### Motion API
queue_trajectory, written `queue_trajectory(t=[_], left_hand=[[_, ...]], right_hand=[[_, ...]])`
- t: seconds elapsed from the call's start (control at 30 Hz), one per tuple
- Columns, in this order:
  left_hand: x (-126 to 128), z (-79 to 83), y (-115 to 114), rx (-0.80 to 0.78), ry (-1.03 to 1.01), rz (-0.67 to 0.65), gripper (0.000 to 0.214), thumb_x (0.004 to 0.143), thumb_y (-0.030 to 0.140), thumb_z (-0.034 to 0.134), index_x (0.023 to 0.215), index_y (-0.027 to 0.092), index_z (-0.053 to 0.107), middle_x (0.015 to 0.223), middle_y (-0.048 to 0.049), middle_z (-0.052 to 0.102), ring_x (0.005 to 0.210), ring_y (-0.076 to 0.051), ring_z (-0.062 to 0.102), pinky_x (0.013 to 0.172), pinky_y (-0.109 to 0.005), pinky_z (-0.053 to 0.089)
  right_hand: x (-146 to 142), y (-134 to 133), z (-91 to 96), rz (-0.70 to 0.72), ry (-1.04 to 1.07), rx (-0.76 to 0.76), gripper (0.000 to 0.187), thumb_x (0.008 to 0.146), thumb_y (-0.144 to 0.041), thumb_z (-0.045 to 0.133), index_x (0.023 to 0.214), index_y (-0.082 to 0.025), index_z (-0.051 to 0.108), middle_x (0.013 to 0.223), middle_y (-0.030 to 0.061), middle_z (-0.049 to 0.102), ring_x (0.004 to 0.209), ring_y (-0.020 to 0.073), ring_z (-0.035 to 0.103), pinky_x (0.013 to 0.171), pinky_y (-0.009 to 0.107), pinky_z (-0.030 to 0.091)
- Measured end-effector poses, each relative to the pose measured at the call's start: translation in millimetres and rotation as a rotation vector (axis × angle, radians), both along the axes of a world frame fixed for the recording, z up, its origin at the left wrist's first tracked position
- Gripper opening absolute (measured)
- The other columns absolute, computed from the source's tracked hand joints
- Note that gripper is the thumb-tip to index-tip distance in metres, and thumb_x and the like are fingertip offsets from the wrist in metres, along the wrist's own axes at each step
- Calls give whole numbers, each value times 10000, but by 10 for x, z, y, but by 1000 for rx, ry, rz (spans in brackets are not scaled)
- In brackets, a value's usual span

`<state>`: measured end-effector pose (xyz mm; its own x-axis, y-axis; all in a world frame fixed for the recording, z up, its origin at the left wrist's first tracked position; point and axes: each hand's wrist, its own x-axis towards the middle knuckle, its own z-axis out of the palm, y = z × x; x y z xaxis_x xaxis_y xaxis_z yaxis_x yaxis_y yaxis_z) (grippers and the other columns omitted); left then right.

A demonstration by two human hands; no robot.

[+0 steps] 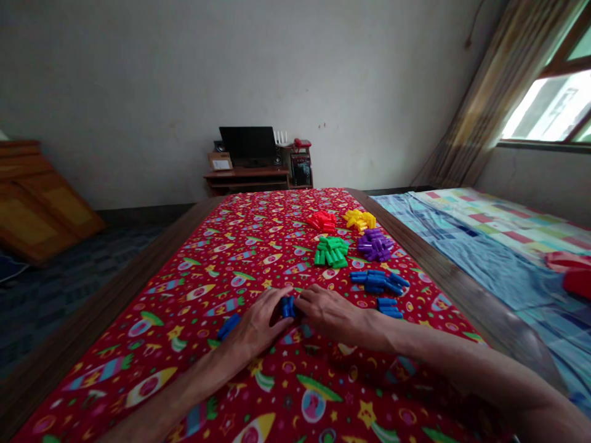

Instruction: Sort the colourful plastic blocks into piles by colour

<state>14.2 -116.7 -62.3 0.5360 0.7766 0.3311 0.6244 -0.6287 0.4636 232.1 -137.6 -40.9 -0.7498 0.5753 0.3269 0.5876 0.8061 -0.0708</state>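
Small blue plastic blocks (287,306), tube-like in shape, lie on the red cloth between my two hands. My left hand (264,319) curves around them, thumb on the near side and forefinger on the far side. From the right, my right hand (329,312) meets the same blocks with bent fingers pressed together; its fingertips are partly hidden. Just left of my left wrist is another blue block group (228,327). Beyond my right wrist lie a few more blue blocks (389,307) and a larger blue pile (379,282).
Farther along the table are piles of green blocks (331,252), purple blocks (374,245), red blocks (322,221) and yellow blocks (359,219). The patterned red tablecloth (184,307) covers the table inside its dark wooden edge (431,264). A bed (498,246) stands at the right.
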Motion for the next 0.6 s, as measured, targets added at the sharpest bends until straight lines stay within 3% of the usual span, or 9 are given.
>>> queue_trajectory(t=[0.13, 0.3, 0.47, 0.6], left_hand=[[-18, 58, -43, 26, 13, -27, 412, 899, 366, 540, 1289, 236, 518, 1228, -74, 637, 1135, -242, 606, 970, -388, 508], [-36, 55, -35, 88, 38, -53, 402, 914, 361, 531, 1293, 230, 521, 1214, -74, 637, 1101, -234, 622, 955, -371, 519], [-44, -36, 10, 143, 38, -55, 402, 918, 354, 531, 1305, 250, 511, 1207, -67, 636, 1099, -230, 623, 942, -356, 525], [-32, 4, -11, 92, 21, -57, 400, 907, 357, 547, 1293, 254, 523, 1203, -65, 642, 1094, -229, 628, 939, -360, 526]], right_hand=[[350, 70, 179, -5, 162, 28, 240, 936, -271, 531, 1153, -170, 555, 1073, 111, 637, 1026, 211, 579, 889, 361, 484], [1112, 143, 435, -247, 221, 10, 290, 927, -344, 538, 1134, -151, 601, 1038, 116, 670, 937, 211, 626, 815, 343, 507], [1606, 175, 340, -406, 154, -202, 310, 923, -423, 533, 1050, -167, 654, 866, 57, 704, 706, 155, 635, 641, 263, 482], [1647, 97, 325, -429, 220, -148, 332, 933, -425, 521, 1079, -167, 671, 865, 66, 715, 709, 153, 640, 633, 250, 468]])
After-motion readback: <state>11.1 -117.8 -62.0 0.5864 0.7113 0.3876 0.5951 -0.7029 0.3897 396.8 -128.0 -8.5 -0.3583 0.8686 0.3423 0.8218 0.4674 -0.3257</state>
